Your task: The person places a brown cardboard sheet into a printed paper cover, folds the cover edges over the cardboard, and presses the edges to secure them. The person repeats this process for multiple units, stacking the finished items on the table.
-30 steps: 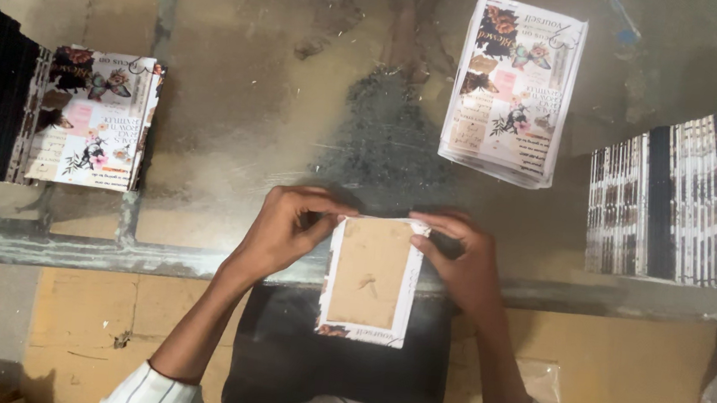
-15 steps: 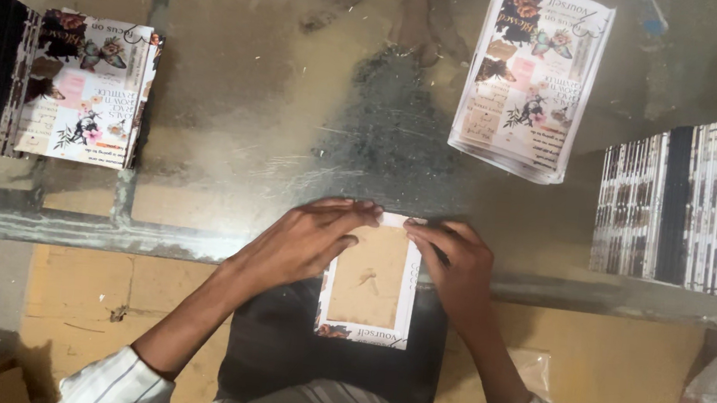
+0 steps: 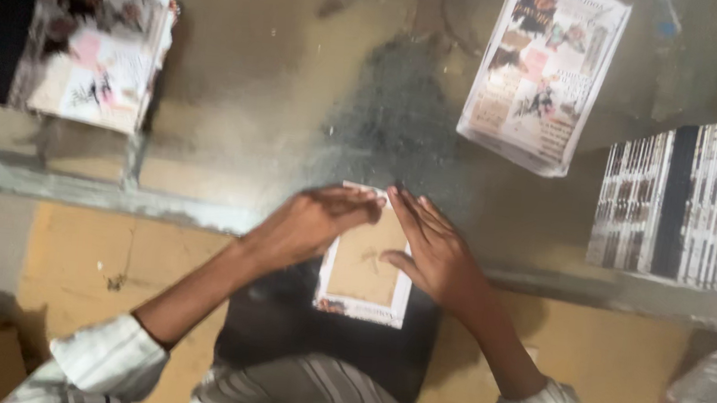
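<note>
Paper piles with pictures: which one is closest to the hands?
The brown-centred, white-edged one right under both hands; the other two printed piles lie far off, untouched.

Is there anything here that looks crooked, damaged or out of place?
Only a little. The printed stack at upper right lies tilted, not square to the table edge. The card under the left hand and right hand looks intact.
</note>
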